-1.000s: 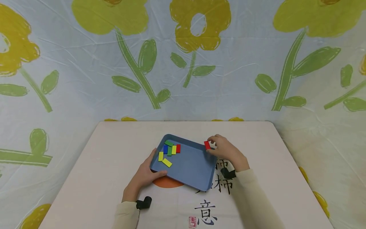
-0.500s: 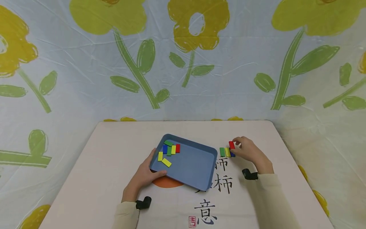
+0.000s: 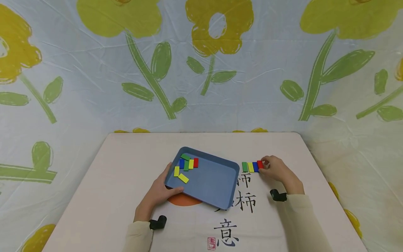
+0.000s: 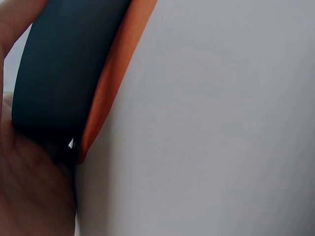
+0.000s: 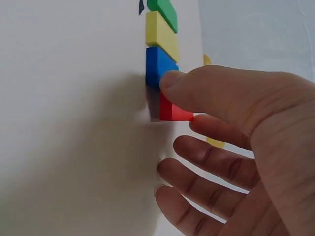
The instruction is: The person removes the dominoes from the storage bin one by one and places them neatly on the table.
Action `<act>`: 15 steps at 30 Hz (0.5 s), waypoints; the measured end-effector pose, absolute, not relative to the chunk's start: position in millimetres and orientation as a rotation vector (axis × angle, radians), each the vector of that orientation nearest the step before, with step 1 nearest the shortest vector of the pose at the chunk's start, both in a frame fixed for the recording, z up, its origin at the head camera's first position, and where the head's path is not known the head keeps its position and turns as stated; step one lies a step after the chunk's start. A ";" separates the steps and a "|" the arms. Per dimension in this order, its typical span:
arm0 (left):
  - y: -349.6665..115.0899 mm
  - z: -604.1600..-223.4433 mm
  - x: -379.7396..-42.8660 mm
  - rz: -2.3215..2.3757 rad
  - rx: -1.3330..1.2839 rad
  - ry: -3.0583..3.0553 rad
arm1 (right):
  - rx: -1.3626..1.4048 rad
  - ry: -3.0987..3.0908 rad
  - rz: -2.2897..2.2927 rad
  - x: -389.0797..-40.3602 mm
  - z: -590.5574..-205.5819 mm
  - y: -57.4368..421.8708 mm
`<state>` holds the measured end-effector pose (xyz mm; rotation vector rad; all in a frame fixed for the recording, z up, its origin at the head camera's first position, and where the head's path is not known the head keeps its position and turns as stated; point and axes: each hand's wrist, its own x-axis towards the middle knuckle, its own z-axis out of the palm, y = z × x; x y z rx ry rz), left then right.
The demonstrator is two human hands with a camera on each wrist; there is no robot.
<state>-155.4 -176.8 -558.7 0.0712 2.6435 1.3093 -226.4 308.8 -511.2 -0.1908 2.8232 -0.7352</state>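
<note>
Since half a second ago, the red block has come down from above the blue block to its 3 o'clock side, with our right hand following; the tray has stayed put. We judge that we are placing the fourth piece in a row whose 9 o'clock end is the green block, with the yellow block next. The next move seems to call for squaring red against blue, then letting go; we cannot tell whether it is fully down. Red lies pinched between our right thumb, near its 6 o'clock end, and index finger, towards 1 o'clock, while the other three fingers stand apart, holding nothing. Our left hand grips the tray at its 8 o'clock side, thumb over the rim. More loose blocks lie towards the tray's 10 o'clock corner.
</note>
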 end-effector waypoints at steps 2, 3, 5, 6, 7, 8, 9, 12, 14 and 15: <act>-176.9 -558.7 -155.7 1.307 0.071 2.644 | -0.181 2.820 -0.733 -226.2 -512.4 309.1; -176.8 -558.6 -155.9 1.305 0.071 2.643 | -0.171 2.818 -0.732 -226.0 -512.8 309.3; -176.7 -558.5 -156.1 1.300 0.071 2.642 | -0.162 2.813 -0.729 -225.5 -512.7 308.9; -176.7 -558.6 -156.3 1.298 0.071 2.641 | -0.153 2.810 -0.728 -225.2 -512.5 308.6; -176.7 -558.7 -156.6 1.297 0.072 2.642 | -0.150 2.810 -0.727 -224.9 -512.4 308.4; -176.6 -558.6 -156.6 1.297 0.072 2.639 | -0.147 2.811 -0.725 -224.6 -512.2 308.2; -176.5 -558.7 -156.8 1.298 0.071 2.637 | -0.148 2.810 -0.725 -224.4 -512.0 308.1; -176.6 -558.9 -156.7 1.298 0.065 2.638 | -0.148 2.810 -0.721 -223.9 -512.0 308.0; -176.6 -558.8 -156.3 1.297 0.065 2.639 | -0.145 2.813 -0.717 -223.3 -511.3 307.6; -176.6 -558.6 -156.0 1.296 0.066 2.643 | -0.145 2.814 -0.719 -223.3 -511.1 307.3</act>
